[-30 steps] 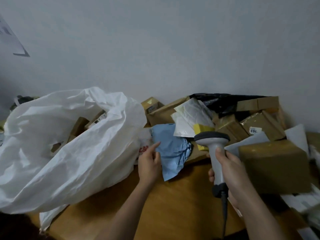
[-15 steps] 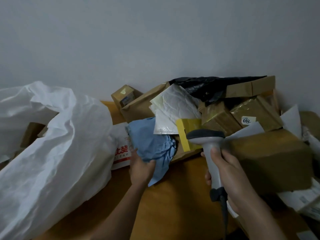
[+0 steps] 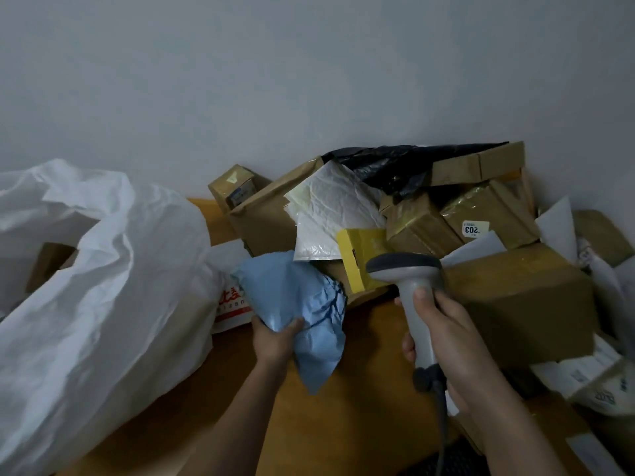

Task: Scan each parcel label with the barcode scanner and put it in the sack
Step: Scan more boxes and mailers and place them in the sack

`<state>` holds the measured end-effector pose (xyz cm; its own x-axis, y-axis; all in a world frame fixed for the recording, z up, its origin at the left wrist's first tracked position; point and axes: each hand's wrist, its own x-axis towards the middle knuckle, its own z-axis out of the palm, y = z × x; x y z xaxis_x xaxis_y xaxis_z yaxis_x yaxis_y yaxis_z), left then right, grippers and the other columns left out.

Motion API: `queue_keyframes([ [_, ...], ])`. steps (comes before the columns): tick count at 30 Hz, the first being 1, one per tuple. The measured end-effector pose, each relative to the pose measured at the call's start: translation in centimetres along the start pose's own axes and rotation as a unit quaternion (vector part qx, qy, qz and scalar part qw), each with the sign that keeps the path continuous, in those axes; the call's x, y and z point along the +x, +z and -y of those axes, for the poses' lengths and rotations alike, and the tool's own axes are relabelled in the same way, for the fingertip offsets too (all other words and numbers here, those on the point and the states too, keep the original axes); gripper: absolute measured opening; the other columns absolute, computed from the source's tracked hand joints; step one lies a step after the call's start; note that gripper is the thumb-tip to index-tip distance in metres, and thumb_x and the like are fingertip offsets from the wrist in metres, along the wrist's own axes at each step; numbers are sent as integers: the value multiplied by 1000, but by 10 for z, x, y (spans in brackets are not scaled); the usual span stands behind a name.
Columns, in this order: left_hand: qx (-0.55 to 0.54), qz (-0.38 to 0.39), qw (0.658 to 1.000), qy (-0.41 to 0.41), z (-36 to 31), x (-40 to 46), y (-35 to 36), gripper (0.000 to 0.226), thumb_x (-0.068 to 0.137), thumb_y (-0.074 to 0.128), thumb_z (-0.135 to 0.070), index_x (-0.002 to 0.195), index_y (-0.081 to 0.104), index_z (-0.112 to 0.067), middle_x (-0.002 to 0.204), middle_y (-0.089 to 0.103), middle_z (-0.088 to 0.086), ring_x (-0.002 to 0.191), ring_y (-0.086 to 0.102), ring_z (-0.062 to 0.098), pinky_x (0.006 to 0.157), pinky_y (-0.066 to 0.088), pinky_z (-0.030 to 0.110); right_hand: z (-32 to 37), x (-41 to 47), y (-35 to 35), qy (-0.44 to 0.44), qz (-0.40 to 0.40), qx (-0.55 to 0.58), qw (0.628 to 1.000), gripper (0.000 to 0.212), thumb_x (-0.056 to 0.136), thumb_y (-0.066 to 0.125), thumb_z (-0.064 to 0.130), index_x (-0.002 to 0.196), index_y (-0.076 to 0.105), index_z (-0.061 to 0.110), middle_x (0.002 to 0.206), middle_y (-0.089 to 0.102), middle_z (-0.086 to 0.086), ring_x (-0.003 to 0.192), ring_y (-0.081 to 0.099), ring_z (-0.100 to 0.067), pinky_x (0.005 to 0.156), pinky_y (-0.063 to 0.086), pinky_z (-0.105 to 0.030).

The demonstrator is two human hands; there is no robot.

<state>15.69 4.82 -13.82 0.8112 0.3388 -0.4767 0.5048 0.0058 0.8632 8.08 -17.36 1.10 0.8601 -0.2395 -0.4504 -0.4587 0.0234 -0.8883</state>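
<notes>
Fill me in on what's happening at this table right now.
A person is sorting parcels. The left hand grips a crumpled blue mailer bag at the edge of the parcel pile, while the right hand holds a grey barcode scanner upright beside it. No label shows on the blue bag from here. The white sack lies open to the left on the wooden table, with at least one box inside.

Sack (image 3: 103,286) white, crinkled. Held parcel (image 3: 302,304) pale blue. Scanner (image 3: 412,290) grey, darker head. Boxes (image 3: 522,297) brown; one small box (image 3: 360,255) yellow. Padded mailer (image 3: 333,214) white. Bag (image 3: 395,166) at back black. Table (image 3: 360,407) orange-brown wood.
</notes>
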Motion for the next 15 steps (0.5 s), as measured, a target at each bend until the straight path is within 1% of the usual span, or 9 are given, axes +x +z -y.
queue_keyframes([
  [1, 2, -11, 1000, 16, 1, -10, -5, 62, 73, 83, -10, 122, 45, -17, 110, 58, -2, 99, 59, 22, 82, 50, 38, 0, -4, 0, -3, -1, 0, 1000, 34, 99, 40, 49, 107, 61, 22, 58, 60, -8, 57, 57, -23, 60, 45, -39],
  [3, 61, -40, 994, 84, 6, -32, -17, 60, 77, 78, -10, 123, 41, -22, 110, 54, -5, 99, 55, 19, 81, 47, 36, 1, -11, 1, -6, 2, 8, 1000, 34, 99, 40, 48, 107, 61, 22, 58, 60, -7, 58, 57, -23, 61, 45, -39],
  [6, 214, -72, 953, 200, 14, -64, -39, 54, 78, 77, -19, 116, 40, -31, 100, 58, -13, 86, 61, 15, 63, 47, 29, 4, -25, 3, -13, 9, 17, 1000, 35, 100, 41, 46, 106, 62, 19, 57, 59, -7, 57, 55, -23, 59, 43, -38],
  [7, 286, -68, 929, 226, 18, -73, -48, 54, 76, 78, -21, 113, 41, -33, 99, 59, -15, 79, 63, 14, 56, 47, 28, 4, -30, 3, -16, 11, 19, 1000, 35, 101, 40, 45, 106, 62, 18, 57, 58, -7, 56, 55, -22, 58, 42, -37],
  [9, 435, -45, 849, 296, 36, -83, -63, 63, 65, 84, -14, 110, 43, -31, 102, 59, -8, 63, 62, 15, 43, 42, 25, 3, -41, 4, -21, 16, 25, 999, 35, 101, 40, 43, 107, 62, 16, 58, 57, -8, 55, 54, -21, 56, 42, -36],
  [11, 532, -10, 776, 340, 54, -93, -74, 70, 53, 86, -6, 105, 43, -29, 100, 57, -2, 52, 56, 18, 35, 33, 26, 0, -51, 5, -26, 20, 28, 999, 35, 102, 41, 41, 108, 61, 14, 58, 57, -8, 52, 54, -19, 53, 42, -34],
  [12, 565, 26, 756, 329, 63, -97, -77, 69, 59, 83, -9, 108, 39, -29, 106, 55, -1, 56, 58, 21, 38, 34, 28, -2, -56, 5, -28, 21, 23, 999, 35, 102, 41, 41, 108, 61, 13, 59, 57, -9, 52, 54, -18, 52, 43, -34],
  [14, 587, 96, 747, 295, 81, -105, -82, 61, 79, 73, -25, 118, 26, -33, 121, 42, -3, 79, 61, 22, 53, 39, 29, -8, -65, 5, -25, 22, 5, 999, 36, 102, 41, 41, 107, 60, 12, 63, 57, -12, 52, 55, -18, 51, 43, -32],
  [15, 581, 121, 749, 294, 93, -107, -87, 61, 84, 70, -32, 121, 22, -34, 123, 36, -5, 84, 59, 18, 58, 39, 26, -11, -69, 5, -19, 23, -1, 1000, 36, 101, 41, 42, 107, 60, 11, 66, 57, -13, 52, 55, -18, 49, 43, -31],
])
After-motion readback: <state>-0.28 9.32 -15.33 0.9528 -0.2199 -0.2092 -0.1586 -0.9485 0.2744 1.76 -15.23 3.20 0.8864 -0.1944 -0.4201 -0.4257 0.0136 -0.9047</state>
